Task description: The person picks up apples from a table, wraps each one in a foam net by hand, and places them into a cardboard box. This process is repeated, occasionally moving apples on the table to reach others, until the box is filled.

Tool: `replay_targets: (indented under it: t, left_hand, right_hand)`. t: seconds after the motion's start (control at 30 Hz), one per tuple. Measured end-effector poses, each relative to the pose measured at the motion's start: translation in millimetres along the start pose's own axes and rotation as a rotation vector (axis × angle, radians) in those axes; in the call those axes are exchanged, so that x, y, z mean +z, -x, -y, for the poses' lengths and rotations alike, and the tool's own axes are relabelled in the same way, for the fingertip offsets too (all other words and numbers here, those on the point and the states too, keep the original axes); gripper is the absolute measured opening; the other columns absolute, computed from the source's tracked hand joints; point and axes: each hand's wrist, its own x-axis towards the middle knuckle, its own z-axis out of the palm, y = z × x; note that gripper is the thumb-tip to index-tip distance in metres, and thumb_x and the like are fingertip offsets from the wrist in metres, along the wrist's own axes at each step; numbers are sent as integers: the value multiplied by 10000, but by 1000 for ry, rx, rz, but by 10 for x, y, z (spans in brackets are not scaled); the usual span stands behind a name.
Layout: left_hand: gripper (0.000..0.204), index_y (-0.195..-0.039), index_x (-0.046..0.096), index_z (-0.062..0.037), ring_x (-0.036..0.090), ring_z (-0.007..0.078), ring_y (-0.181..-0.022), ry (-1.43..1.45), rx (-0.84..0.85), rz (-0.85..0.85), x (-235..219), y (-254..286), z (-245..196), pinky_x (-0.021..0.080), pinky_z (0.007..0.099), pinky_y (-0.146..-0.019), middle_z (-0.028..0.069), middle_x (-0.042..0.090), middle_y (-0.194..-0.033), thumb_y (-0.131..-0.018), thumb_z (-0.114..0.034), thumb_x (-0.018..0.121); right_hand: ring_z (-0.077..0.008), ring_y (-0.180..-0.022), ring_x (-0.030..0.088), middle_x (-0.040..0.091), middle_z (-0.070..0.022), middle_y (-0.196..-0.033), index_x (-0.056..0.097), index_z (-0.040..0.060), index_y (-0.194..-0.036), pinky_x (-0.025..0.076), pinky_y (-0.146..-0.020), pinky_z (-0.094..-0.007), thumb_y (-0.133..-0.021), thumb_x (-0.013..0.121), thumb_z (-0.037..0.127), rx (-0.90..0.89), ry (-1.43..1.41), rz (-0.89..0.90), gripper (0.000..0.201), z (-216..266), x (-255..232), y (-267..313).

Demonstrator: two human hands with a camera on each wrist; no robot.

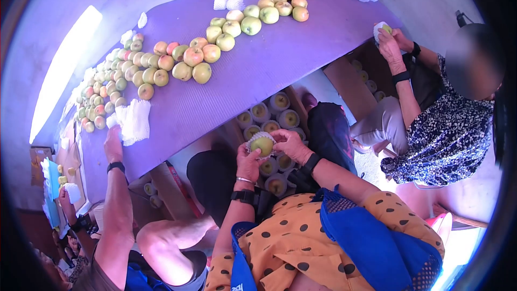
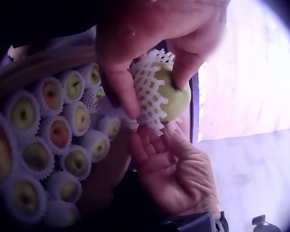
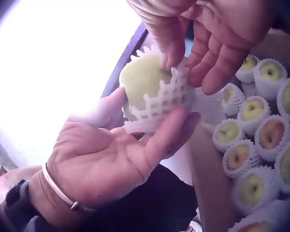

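Observation:
A pale green apple (image 1: 262, 145) sits partly inside a white foam net (image 3: 166, 102), with one side of its skin bare. My left hand (image 1: 248, 165) holds the apple from below, thumb on the bare skin and fingers curled round the netted side. Opposite it, my right hand (image 1: 293, 146) pinches the edge of the net between thumb and fingertips; in the right wrist view its thumb tip presses there. Just beyond both hands stands a cardboard box (image 3: 203, 179) of netted apples (image 2: 58, 132), packed in rows with their tops showing.
A purple-lit table (image 1: 226, 102) ahead bears many loose apples (image 1: 202, 73) and a stack of foam nets (image 1: 134, 121). To the right a seated person (image 1: 447, 140) holds a netted apple. At the left, another person's arm (image 1: 116, 199) reaches to the nets.

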Motion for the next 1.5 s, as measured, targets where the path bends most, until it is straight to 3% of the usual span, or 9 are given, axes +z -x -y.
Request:
replay_targets:
  t: [0.3,0.4,0.47,0.87,1.0,1.1,1.3,1.37,1.5]
  left_hand:
    - [509,-1131,344,-111,529,256,-914,-164,18,-13,162,96,-37,520,396,-665,100,448,-1069,-701,-9,596]
    - [503,-1111,357,-110,535,236,-878,-231,37,-120,196,80,-27,524,373,-632,91,448,-1044,-685,-21,610]
    - [497,-1089,371,-106,533,217,-851,-261,19,-314,203,58,-23,516,342,-602,80,458,-1014,-667,-22,620]
    - [533,-1048,427,-88,524,137,-800,-467,407,-145,81,-10,103,483,246,-608,50,495,-952,-587,65,648]
    - [534,-1078,405,-86,519,139,-819,-422,366,-102,98,40,55,473,239,-618,64,486,-974,-615,18,651]
    - [525,-1110,375,-86,511,146,-839,-191,169,-48,119,79,18,464,244,-624,70,470,-994,-660,-49,643]
    - [449,-1105,368,-110,513,189,-847,-338,97,-237,81,35,64,471,314,-628,68,458,-1002,-722,-88,602]
    - [425,-1095,373,-111,520,215,-863,-139,129,-221,91,39,44,486,368,-637,75,461,-1013,-731,-74,589]
    - [425,-1104,370,-104,522,239,-894,-55,130,-147,20,14,53,494,416,-650,85,460,-1043,-737,-68,579]
  right_hand:
    - [-70,-619,546,589,-38,-758,594,-13,-899,466,-562,-202,-736,548,57,62,71,-93,184,56,22,0]
    - [-149,-606,547,593,-82,-720,600,9,-849,442,-571,-271,-715,541,62,-180,364,-247,156,-100,63,-35]
    - [-178,-614,554,575,-110,-716,583,7,-799,444,-577,-279,-704,551,88,-537,587,-193,128,-6,111,29]
    - [-100,-697,500,532,-39,-769,518,25,-957,433,-635,-248,-742,578,159,-102,112,-45,260,-20,84,-43]
    - [-113,-697,505,518,-45,-779,519,35,-955,433,-624,-250,-708,602,135,-134,179,-24,279,-49,82,-35]
    - [-128,-679,511,504,-51,-801,520,42,-946,435,-613,-254,-670,623,107,-303,420,-98,302,45,142,39]
    - [-139,-702,524,515,-66,-818,509,36,-950,442,-632,-267,-651,633,104,-349,493,28,331,26,118,40]
    - [-146,-743,529,535,-78,-837,510,22,-959,442,-662,-269,-670,631,119,-310,295,-301,328,-48,41,-65]
    - [-113,-809,483,515,-66,-909,491,-24,-1003,418,-733,-244,-727,618,181,-112,168,-401,366,-89,-104,-160]
